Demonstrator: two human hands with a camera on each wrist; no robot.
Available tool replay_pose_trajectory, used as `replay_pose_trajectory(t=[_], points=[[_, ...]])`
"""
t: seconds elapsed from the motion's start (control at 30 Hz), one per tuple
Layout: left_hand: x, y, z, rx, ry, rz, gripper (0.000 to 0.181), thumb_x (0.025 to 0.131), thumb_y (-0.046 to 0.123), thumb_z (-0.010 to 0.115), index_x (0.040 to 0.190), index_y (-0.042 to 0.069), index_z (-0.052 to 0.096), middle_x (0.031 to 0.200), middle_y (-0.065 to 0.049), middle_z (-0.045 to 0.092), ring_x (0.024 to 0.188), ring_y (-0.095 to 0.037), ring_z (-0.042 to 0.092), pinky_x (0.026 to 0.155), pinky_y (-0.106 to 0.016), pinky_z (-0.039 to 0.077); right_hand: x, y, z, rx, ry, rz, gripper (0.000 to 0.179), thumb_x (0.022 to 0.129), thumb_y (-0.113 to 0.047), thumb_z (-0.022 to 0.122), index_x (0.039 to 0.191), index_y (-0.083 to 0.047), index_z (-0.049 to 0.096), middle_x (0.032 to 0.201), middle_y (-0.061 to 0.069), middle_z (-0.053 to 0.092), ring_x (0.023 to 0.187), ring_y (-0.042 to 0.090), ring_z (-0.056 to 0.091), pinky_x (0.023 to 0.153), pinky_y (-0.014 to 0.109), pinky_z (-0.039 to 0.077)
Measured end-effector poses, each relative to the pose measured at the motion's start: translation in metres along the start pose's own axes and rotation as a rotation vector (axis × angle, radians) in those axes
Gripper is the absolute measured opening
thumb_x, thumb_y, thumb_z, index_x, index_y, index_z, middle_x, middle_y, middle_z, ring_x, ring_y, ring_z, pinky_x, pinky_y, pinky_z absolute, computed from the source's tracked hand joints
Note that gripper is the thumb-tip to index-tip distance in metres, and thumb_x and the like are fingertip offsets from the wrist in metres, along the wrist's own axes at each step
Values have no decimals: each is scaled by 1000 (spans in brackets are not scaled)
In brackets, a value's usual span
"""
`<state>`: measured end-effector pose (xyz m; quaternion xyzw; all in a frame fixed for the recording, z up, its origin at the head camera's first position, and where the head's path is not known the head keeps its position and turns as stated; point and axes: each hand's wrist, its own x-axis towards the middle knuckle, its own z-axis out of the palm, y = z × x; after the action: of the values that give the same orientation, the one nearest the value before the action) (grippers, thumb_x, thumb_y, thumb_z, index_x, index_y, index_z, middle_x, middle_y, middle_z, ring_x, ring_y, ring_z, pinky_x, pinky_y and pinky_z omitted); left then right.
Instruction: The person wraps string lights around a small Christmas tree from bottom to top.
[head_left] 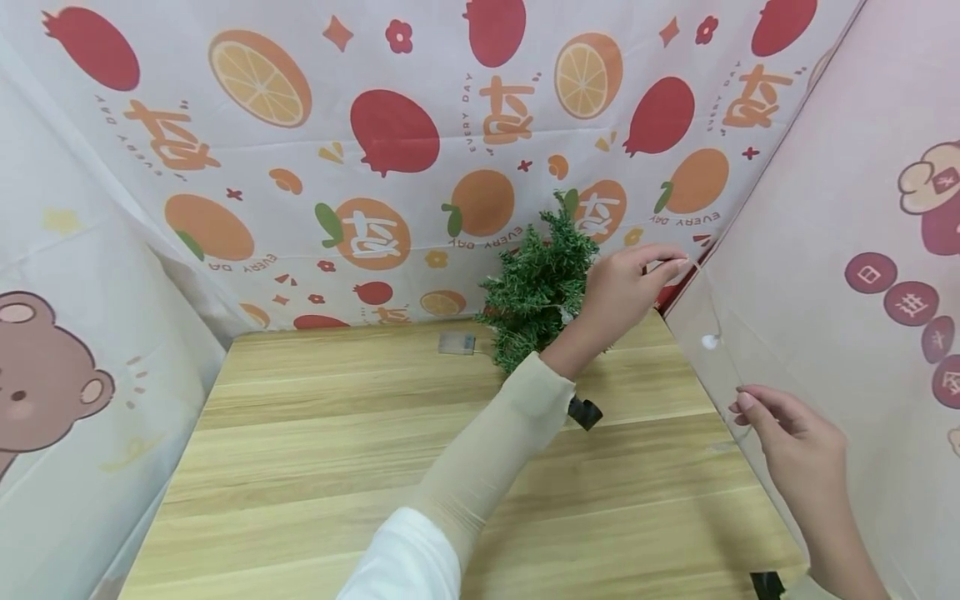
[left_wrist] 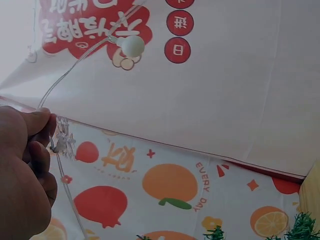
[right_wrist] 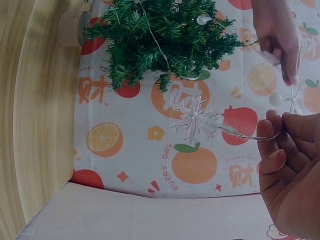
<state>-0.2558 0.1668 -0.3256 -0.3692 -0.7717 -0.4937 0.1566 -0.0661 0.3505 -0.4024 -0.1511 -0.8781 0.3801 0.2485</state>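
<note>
A clear-wired string of lights runs between my two hands, its round white bulb (head_left: 710, 341) hanging in the span. My left hand (head_left: 637, 283) pinches the wire up beside the small green artificial tree (head_left: 543, 283). Lower and to the right, my right hand (head_left: 798, 442) pinches another stretch of it between thumb and fingertips. In the right wrist view, a clear snowflake light (right_wrist: 195, 120) sticks out from the wire at the right fingers. Part of the string lies on the tree's branches, with a small bulb (right_wrist: 203, 19) among them. My left hand and forearm hide the tree's right side.
A clear, flat box (head_left: 456, 342) with a wire toward the tree lies at the back of the wooden table (head_left: 315, 467). The tree has a round wooden base (right_wrist: 70, 28). Fruit-printed cloth (head_left: 285, 158) hangs behind, and a pale printed cloth (head_left: 817, 350) hangs at the right edge.
</note>
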Motion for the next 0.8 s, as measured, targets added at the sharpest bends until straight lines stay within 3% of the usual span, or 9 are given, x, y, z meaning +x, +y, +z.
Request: replay_pose_trajectory(t=[0.2, 0.33, 0.6, 0.8], points=[[17, -1, 16, -4, -32, -92, 29, 101, 41, 61, 122, 27, 74, 86, 12, 68, 48, -9, 44, 47, -20, 32, -1, -2, 3, -2, 18, 32, 27, 99, -31, 67, 114, -9, 74, 81, -21, 71, 74, -6, 64, 55, 17, 45], [22, 2, 21, -13, -45, -110, 30, 101, 41, 60, 124, 28, 73, 79, 10, 65, 47, -11, 43, 45, -21, 31, -2, 0, 7, 22, 30, 52, 24, 99, -29, 68, 112, -10, 74, 80, -21, 72, 73, -4, 65, 55, 17, 44], [28, 6, 27, -20, -47, -109, 27, 102, 40, 59, 123, 30, 73, 115, 18, 70, 54, -9, 43, 51, -19, 35, -2, 0, 10, 53, 42, 78, 22, 98, -28, 69, 111, -12, 75, 80, -20, 72, 74, -2, 66, 54, 17, 43], [27, -9, 40, -73, -45, -150, 25, 101, 40, 60, 119, 30, 74, 114, 17, 70, 55, -8, 47, 52, -20, 39, -2, -1, 16, 108, 24, 62, 22, 98, -24, 69, 110, -6, 74, 83, -13, 74, 76, -1, 69, 65, 10, 47]])
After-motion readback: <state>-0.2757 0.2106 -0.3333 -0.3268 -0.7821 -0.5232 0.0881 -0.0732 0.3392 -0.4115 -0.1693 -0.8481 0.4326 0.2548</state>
